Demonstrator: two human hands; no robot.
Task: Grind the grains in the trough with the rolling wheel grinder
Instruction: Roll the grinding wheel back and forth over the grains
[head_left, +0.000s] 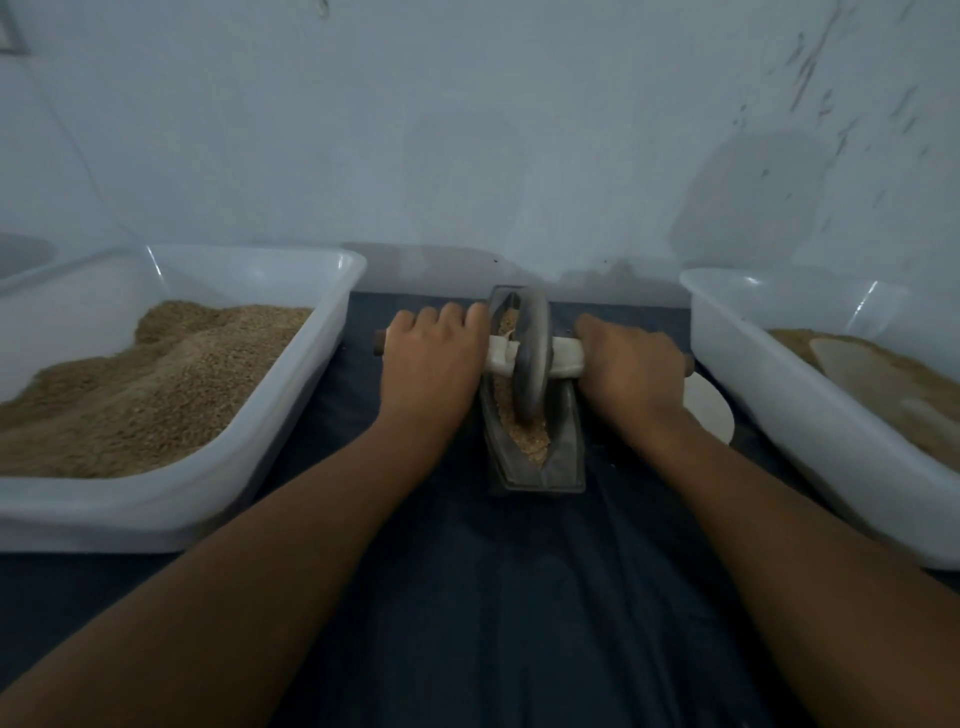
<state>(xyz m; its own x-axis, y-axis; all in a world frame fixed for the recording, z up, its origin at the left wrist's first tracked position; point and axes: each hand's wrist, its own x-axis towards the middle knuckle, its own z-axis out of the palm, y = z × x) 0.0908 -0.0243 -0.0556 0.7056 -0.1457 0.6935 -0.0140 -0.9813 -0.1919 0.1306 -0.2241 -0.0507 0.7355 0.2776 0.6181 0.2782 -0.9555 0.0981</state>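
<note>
Step in hand: grinding proper, judging by both hands on the axle and the wheel seated in the trough.
Trough: a narrow, boat-shaped dark grey metal trough (563, 441) lies lengthwise on the dark blue cloth-covered surface (467, 597), between the two tubs.
Grains: pale, coarse, broken grains (530, 441) line the trough bottom, heaped toward its near end, some also beyond the wheel.
Wheel: a dark grey metal disc wheel (531, 358) stands upright in the groove, around mid-length, its axle wrapped in white cloth (563, 364).
Left hand (431, 358): curled over the left handle, fingers (447, 317) wrapped round it, close to the wheel.
Right hand (631, 371): grips the right handle likewise, fingers folded over the bar.
Left tub: a white plastic tub (291, 415) holding a heap of tan grain.
Right tub: a white plastic tub (779, 395) with finer tan meal.
Next move: probably a roll toward the near heap, pressing evenly on both handles so the wheel stays upright in the groove.
</note>
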